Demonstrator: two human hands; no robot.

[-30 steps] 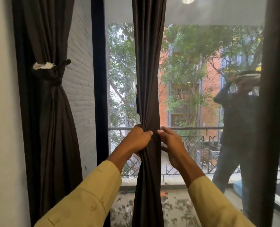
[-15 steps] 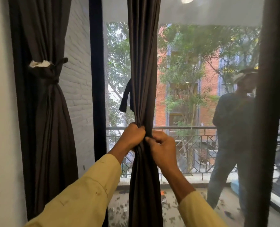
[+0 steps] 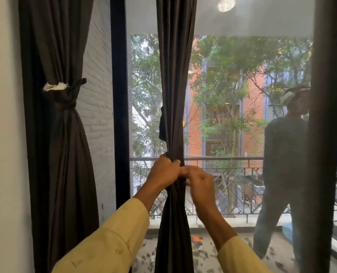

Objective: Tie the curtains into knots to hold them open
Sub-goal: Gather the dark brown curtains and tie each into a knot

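"While the middle curtain (image 3: 173, 95) is only bunched and not yet knotted, what worries you most?"

"The grip. My left hand (image 3: 164, 172) is wrapped round the gathered folds at the height of the railing (image 3: 222, 159), in front of the glass (image 3: 144, 75) at the centre of my view. As far as I can see, it alone holds the bundle together. My right hand (image 3: 200, 184) sits just beside it at the bundle's right edge with fingers curled, but it's blurred — I can't tell whether it has cloth or nothing. If I loosen the left to start a loop before the right has a firm hold, I'd expect the folds to fan out."

"Anything else on that curtain?"

"A dark flap (image 3: 162, 125) sticks out of its left edge above my hand, and I can't tell what it is. It could get trapped in the knot. The cloth looks smooth and heavy, so a slack knot would probably slide down. A hard downward tug could also strain the fixing at the top, which is out of view."

"And around it?"

"The left curtain (image 3: 61, 154) is already cinched, with a dark tie (image 3: 65, 95) and a frayed white scrap (image 3: 55, 86) at its waist. It's well apart, beyond the black window frame (image 3: 120, 115). A third curtain (image 3: 325, 134) hangs at the right edge, untied as far as I can see. A figure (image 3: 282, 164) shows in the glass beside it — no trouble for the knot, I'd judge."
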